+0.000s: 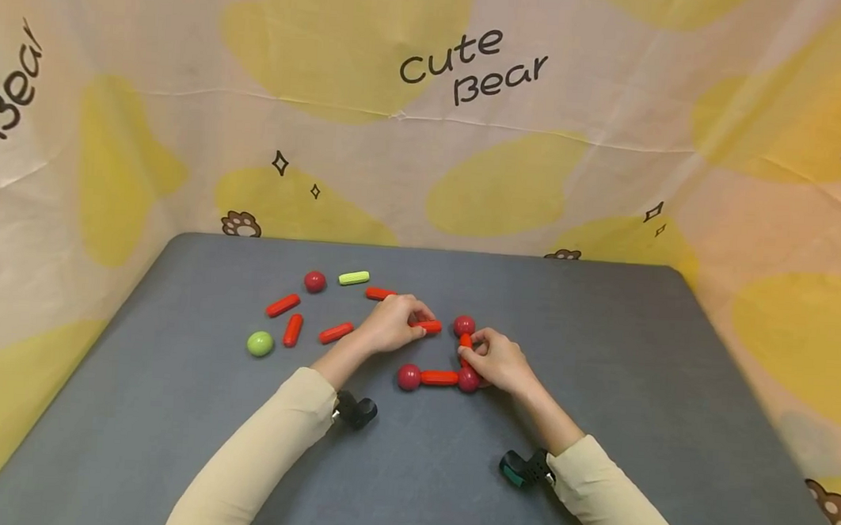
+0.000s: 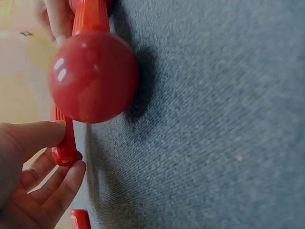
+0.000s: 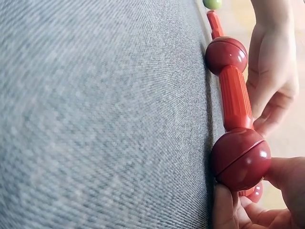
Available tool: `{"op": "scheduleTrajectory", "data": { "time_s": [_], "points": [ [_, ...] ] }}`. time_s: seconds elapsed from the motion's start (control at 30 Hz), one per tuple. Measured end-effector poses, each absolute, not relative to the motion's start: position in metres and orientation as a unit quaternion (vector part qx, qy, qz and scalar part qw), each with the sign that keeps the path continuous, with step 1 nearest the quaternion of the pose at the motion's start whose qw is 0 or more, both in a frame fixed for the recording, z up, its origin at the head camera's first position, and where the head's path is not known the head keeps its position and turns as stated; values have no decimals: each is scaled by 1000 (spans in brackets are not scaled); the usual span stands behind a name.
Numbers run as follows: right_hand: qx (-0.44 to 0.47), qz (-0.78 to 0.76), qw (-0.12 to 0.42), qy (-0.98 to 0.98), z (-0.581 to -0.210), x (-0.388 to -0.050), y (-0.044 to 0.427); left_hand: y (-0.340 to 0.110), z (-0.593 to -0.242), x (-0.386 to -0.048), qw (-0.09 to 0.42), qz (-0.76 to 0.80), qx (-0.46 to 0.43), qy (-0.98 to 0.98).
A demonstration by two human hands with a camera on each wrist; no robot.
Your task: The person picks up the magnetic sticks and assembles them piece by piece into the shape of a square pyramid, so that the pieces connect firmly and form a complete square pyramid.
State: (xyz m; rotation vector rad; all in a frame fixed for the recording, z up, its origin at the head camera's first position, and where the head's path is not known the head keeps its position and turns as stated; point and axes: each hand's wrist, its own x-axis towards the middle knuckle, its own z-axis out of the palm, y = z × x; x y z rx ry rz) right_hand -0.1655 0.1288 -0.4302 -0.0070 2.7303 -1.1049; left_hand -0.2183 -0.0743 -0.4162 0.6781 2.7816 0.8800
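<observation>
A person is wearing plain cream long sleeves (image 1: 253, 452) with softly creasing cuffs (image 1: 319, 390). The left hand (image 1: 391, 323) and right hand (image 1: 501, 362) are showing bare. Small black devices (image 1: 359, 412) are jutting out by the cuffs, the right one displaying a green patch (image 1: 512, 477).

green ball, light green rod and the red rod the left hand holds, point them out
Green ball (image 1: 260, 344): head view, middle of its visible side
Light green rod (image 1: 354, 278): head view, middle of its length
Held red rod (image 2: 68, 144): left wrist view, bare stretch toward its lower end
</observation>
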Motion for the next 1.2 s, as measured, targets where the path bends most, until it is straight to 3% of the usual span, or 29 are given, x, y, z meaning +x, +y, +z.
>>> {"op": "scheduleTrajectory", "data": {
  "time_s": [1.2],
  "points": [
    [18,-407,127,905,-424,-176,129,-59,-420,-228,74,292,247,921]
  ]
}}
